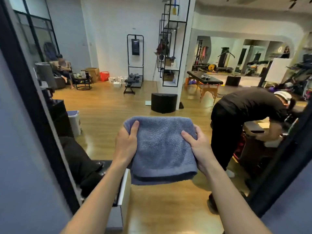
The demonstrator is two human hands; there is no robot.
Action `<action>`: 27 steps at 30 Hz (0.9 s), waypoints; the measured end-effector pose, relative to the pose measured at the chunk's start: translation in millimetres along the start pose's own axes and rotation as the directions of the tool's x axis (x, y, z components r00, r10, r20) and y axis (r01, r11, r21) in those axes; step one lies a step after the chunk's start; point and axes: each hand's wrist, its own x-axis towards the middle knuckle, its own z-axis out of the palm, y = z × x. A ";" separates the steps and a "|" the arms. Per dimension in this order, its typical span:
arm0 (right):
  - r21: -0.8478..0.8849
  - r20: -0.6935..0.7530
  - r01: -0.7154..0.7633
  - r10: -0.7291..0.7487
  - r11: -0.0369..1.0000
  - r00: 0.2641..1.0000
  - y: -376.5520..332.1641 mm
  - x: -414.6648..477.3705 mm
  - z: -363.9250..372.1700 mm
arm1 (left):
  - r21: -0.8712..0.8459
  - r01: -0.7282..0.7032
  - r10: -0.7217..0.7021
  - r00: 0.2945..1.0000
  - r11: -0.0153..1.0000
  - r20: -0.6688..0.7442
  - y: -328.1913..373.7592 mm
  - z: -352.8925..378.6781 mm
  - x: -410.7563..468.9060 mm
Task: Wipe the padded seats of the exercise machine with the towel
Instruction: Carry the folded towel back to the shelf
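Observation:
A folded blue-grey towel (162, 149) hangs in the air in front of me, over the wooden floor. My left hand (126, 142) grips its left edge, thumb on top of the cloth. My right hand (197, 146) grips its right edge the same way. A black padded seat (76, 157) lies low at my left, beside the dark door frame. No other padded part of an exercise machine shows close to my hands.
A person in black (244, 115) bends over equipment at the right. A black round stool (164, 102) stands ahead by a white pillar (184, 65). A massage table (204, 80) is behind it. A seated person (63, 68) is far left. Dark frames (33, 98) flank me.

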 end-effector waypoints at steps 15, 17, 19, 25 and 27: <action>0.032 -0.074 -0.028 0.030 0.999 0.997 85.8 481.5 41.1 | -0.165 0.164 -0.155 0.985 0.972 0.070 -182.3 182.3 441.4; 0.047 -0.076 -0.019 0.023 0.999 0.997 102.8 554.5 44.9 | -0.151 0.158 -0.150 0.987 0.976 0.061 -207.7 211.9 506.0; 0.063 -0.085 -0.005 0.010 0.998 0.996 123.9 632.5 49.9 | -0.143 0.135 -0.129 0.990 0.980 0.054 -233.5 241.8 570.8; 0.093 -0.063 0.018 -0.012 0.995 0.998 173.4 874.4 77.2 | -0.139 0.091 -0.091 0.996 0.986 0.009 -298.9 315.4 773.2; 0.081 -0.054 0.012 -0.008 0.997 0.999 181.8 944.2 96.4 | -0.126 0.087 -0.090 0.996 0.988 -0.021 -318.3 325.9 837.3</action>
